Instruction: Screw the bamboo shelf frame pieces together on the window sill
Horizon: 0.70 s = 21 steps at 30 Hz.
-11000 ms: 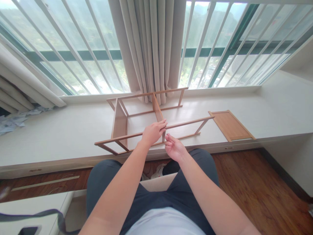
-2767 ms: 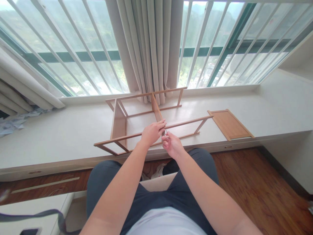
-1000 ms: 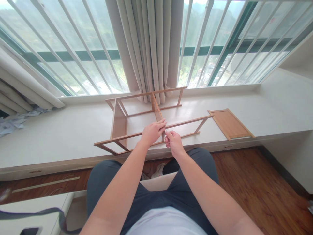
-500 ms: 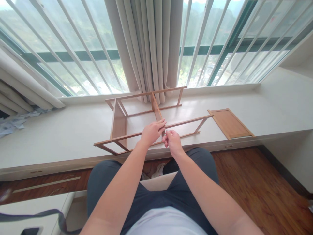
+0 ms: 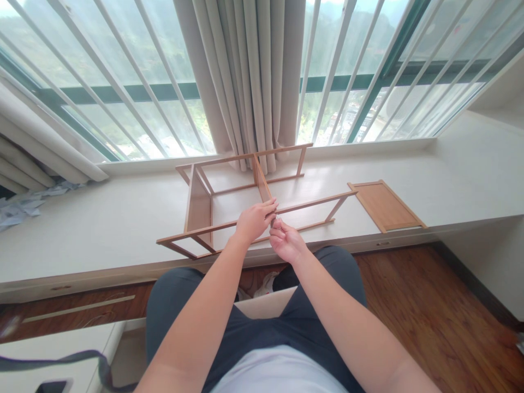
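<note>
Nearest, the right hand (image 5: 285, 242) has rolled palm-up since a moment ago, fingers pinched on a small fastener or tool too tiny to identify, at the front rail's middle joint; it reads as turning work under way at that joint. The left hand (image 5: 254, 219) stays clenched over the rail of the wooden frame (image 5: 203, 203), which rests on the pale tabletop (image 5: 102, 224); further right lies a loose wooden panel (image 5: 385, 206), and beyond hang the curtain (image 5: 254, 76) and barred window (image 5: 368, 65).
</note>
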Each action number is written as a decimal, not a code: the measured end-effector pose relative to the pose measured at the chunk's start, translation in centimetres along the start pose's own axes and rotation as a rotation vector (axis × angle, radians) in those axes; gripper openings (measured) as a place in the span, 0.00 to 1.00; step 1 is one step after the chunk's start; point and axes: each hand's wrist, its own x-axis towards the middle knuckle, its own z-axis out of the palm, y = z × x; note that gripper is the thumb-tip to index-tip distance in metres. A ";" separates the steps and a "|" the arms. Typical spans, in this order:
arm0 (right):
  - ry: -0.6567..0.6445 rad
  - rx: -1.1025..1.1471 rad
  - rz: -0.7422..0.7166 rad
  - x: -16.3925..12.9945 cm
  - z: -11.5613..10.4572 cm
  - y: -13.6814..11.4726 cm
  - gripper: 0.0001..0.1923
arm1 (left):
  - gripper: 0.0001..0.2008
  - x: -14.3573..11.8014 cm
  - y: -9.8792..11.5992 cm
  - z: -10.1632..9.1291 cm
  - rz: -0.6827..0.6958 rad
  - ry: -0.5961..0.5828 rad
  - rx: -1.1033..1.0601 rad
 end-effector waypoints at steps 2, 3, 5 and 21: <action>-0.007 0.029 0.010 0.0 0.1 0.0 0.10 | 0.21 0.0 0.0 0.0 -0.002 0.002 0.000; -0.011 0.038 0.011 -0.1 0.1 0.0 0.10 | 0.21 0.0 0.0 0.1 0.001 0.005 0.001; -0.019 0.046 0.012 0.0 0.0 0.0 0.10 | 0.20 0.0 0.0 0.1 0.007 0.009 0.002; 0.082 -0.198 -0.124 0.0 -0.9 0.4 0.08 | 0.20 0.0 -0.3 0.3 0.042 0.031 0.001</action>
